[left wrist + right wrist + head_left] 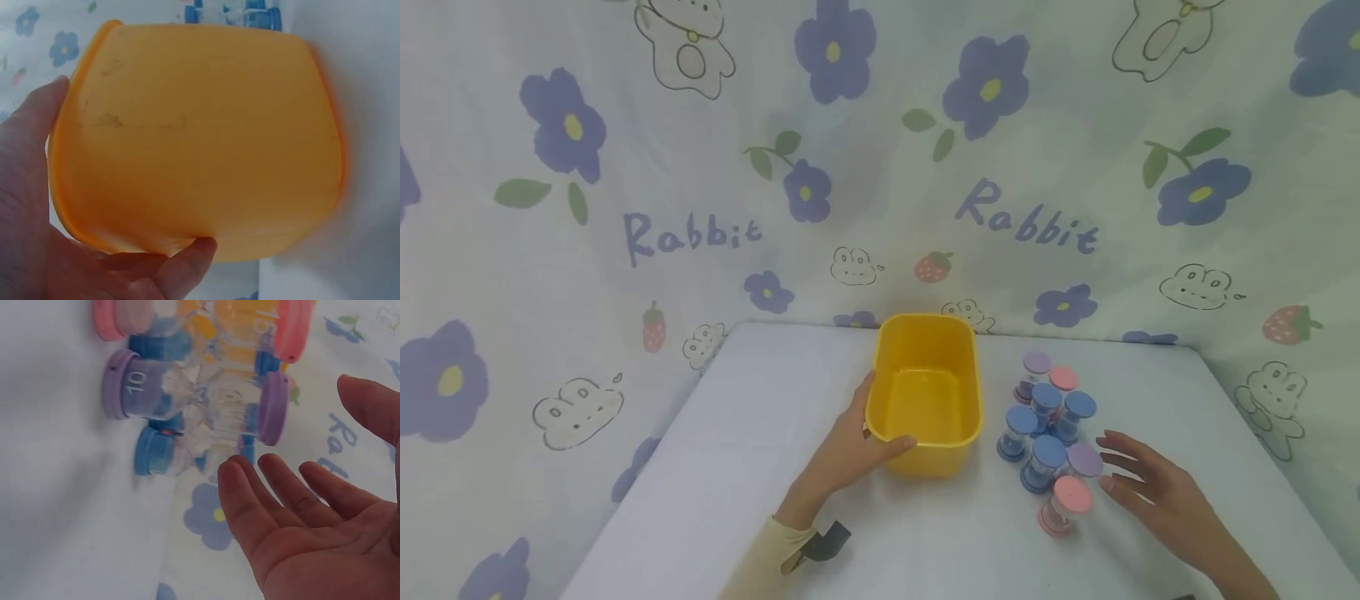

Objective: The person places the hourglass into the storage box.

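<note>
A yellow plastic bin (928,461) stands on the white table with nothing inside it. My left hand (842,450) grips its near left corner, thumb along the rim and fingers against the side. To the right of the bin stand several small hourglasses with blue, pink and purple caps. My right hand (1161,492) is just right of them, fingers apart and holding nothing. Nearest to it are a purple hourglass (140,387), marked 10, and a pink hourglass (1064,507) at the front of the group. Some blue hourglasses (1045,462) partly hide those behind.
The white tabletop (760,400) runs back to a hanging cloth (880,167) printed with flowers, rabbits and strawberries. This cloth also closes off the left and right sides. A dark strap (825,542) sits at the left sleeve's cuff.
</note>
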The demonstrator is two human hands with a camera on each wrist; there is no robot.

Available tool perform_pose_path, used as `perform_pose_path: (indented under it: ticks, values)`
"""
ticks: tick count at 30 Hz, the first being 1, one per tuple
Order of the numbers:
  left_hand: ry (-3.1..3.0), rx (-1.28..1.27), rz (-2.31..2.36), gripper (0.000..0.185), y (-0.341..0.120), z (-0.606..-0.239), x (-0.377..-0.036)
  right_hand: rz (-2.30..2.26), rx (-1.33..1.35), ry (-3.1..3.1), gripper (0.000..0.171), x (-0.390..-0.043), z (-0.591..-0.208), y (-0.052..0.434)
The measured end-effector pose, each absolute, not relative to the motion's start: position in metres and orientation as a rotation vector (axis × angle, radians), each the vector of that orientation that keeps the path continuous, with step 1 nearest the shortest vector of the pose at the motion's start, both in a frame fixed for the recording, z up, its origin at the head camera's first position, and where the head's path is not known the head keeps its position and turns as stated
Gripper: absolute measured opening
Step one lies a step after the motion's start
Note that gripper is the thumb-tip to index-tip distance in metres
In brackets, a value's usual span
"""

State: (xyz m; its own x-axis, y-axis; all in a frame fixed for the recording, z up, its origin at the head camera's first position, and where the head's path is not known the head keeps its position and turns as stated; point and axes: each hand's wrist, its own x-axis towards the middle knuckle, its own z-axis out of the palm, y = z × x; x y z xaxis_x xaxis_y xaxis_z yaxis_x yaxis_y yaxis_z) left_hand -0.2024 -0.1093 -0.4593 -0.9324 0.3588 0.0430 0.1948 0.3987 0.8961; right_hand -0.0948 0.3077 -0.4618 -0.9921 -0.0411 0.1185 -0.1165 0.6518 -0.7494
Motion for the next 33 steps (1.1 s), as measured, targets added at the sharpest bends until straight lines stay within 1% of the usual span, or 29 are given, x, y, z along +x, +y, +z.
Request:
perform_pose_path:
  ticks: [4,12,19,24,33]
  values:
    - [2.506,0.470,1.543,0.117,-0.110,-0.458,-0.201,1.318,0.071,-2.831,0.068,-0.096,-0.466,0.307]
    - [2.513,0.452,1.529,0.116,-0.111,-0.457,-0.201,1.287,0.019,-2.873,0.071,-0.098,-0.472,0.302]
    - [2.511,0.407,1.518,0.118,-0.113,-0.456,-0.200,1.271,0.035,-2.836,0.065,-0.101,-0.478,0.302]
    - [2.517,0.394,1.508,0.120,-0.113,-0.458,-0.200,1.296,-0.025,-2.880,0.068,-0.103,-0.482,0.302]
    - [2.510,0.413,1.522,0.115,-0.111,-0.458,-0.200,1.389,0.002,-2.847,0.064,-0.106,-0.484,0.303]
